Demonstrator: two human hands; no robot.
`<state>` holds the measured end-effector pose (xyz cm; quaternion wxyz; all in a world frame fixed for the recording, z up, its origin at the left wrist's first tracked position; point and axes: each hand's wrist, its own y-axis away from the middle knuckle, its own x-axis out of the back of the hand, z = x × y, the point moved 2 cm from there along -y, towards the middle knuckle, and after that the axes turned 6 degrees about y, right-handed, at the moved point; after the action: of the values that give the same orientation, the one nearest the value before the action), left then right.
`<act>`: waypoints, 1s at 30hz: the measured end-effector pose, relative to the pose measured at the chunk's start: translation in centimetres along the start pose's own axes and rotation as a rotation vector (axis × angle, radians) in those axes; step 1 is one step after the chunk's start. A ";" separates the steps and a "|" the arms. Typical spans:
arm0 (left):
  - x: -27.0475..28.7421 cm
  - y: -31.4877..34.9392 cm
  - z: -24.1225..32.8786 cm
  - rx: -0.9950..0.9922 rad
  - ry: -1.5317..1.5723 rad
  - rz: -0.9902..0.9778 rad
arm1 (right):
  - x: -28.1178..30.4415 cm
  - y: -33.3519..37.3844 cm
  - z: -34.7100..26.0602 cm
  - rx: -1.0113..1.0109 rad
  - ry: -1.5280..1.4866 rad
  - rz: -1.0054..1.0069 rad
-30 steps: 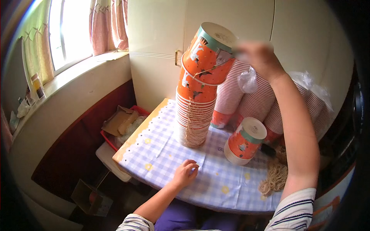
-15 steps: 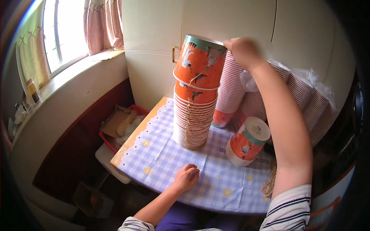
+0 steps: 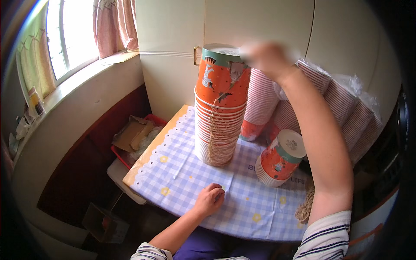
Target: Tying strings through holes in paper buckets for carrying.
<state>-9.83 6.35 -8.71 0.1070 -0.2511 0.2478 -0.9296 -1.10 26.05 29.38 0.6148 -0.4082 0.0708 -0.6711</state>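
Orange paper buckets (image 3: 222,89) stand upside down in one tall stack on the checkered tablecloth (image 3: 182,175), with twine (image 3: 211,134) along its side. Remotely, I see the right hand (image 3: 269,60) at the topmost base; blur hides its grip, so I cannot tell. The left hand (image 3: 210,200) curls loosely in front, its content unclear.

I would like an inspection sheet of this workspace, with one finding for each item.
Surface: blue-and-white checked tablecloth, creased.
Job's things: tall stack of upside-down orange buckets, twine down its front; shorter stack to its right.
Clutter: twine bundle at lower right; plastic-wrapped stacks behind.
Hands: left hand over the tablecloth, fingers curled; right hand at the tall stack's top, blurred, grip unclear.
Cables: nothing seen.
Surroundings: window, curtains, cabinet, red tray holding cardboard.
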 end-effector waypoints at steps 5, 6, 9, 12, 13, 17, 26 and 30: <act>0.0 0.0 0.1 -0.017 -0.021 0.010 | 0.1 0.1 -0.5 -0.012 -0.001 -0.049; 0.1 0.0 0.1 -0.014 -0.019 0.006 | 0.0 0.1 -0.5 -0.021 -0.001 -0.058; 0.1 0.0 0.1 -0.013 -0.018 -0.001 | -0.1 0.3 -0.5 -0.006 -0.001 -0.035; 0.0 0.1 0.1 -0.019 -0.017 -0.003 | -0.5 0.5 -0.8 0.010 -0.003 0.007; 0.0 0.1 0.1 -0.020 -0.015 0.000 | -0.6 0.6 -0.8 0.009 -0.002 0.006; 0.0 0.0 0.3 -0.012 -0.010 -0.006 | -0.5 0.9 -1.7 0.027 0.020 0.012; 0.0 0.0 0.1 -0.040 -0.016 0.010 | -0.9 0.9 -2.0 -0.001 0.003 -0.008; -0.1 0.0 -0.2 -0.047 -0.019 -0.001 | -1.3 1.9 -1.9 0.014 0.022 0.035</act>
<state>-9.79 6.49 -8.88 0.1030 -0.2627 0.2684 -0.9210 -0.97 25.98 26.33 0.6283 -0.3952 0.0800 -0.6653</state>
